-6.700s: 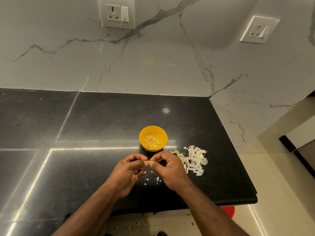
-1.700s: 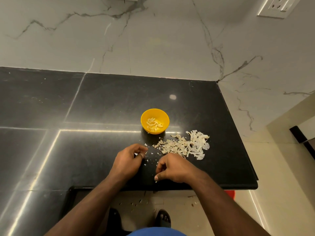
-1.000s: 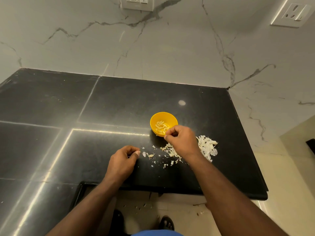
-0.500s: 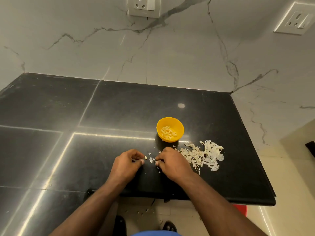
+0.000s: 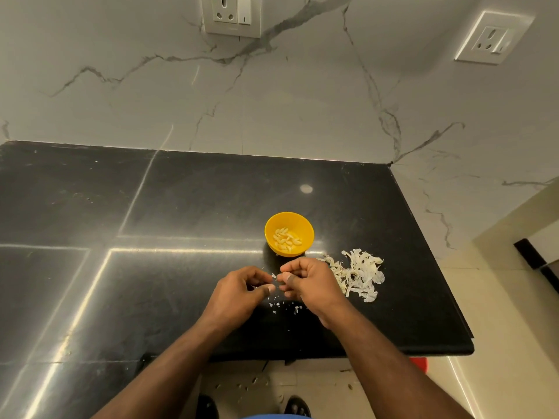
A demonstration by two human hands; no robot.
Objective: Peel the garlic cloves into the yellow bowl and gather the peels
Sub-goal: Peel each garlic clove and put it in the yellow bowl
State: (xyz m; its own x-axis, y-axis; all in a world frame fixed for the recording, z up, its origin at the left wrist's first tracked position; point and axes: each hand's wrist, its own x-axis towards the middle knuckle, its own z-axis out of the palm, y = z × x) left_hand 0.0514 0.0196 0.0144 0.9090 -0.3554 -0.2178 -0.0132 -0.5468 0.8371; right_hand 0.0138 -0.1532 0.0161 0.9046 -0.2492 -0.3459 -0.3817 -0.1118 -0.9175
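Polished black stone desk (image 5: pixel 181 207) fills the middle of the frame, backed by a white veined marble wall (image 5: pixel 302 101) carrying two white sockets at the top. A small round yellow plastic bowl (image 5: pixel 305 228) stands right of centre, holding peeled pale garlic cloves (image 5: pixel 286 238). Lower centre, the left hand (image 5: pixel 239 294) and right hand (image 5: pixel 311 282) meet with fingers curled, pinching a small whitish piece (image 5: pixel 274 276) between them. A heap of papery white peels (image 5: pixel 360 276) lies just right of the right hand; loose flakes (image 5: pixel 284 306) lie beneath both hands.
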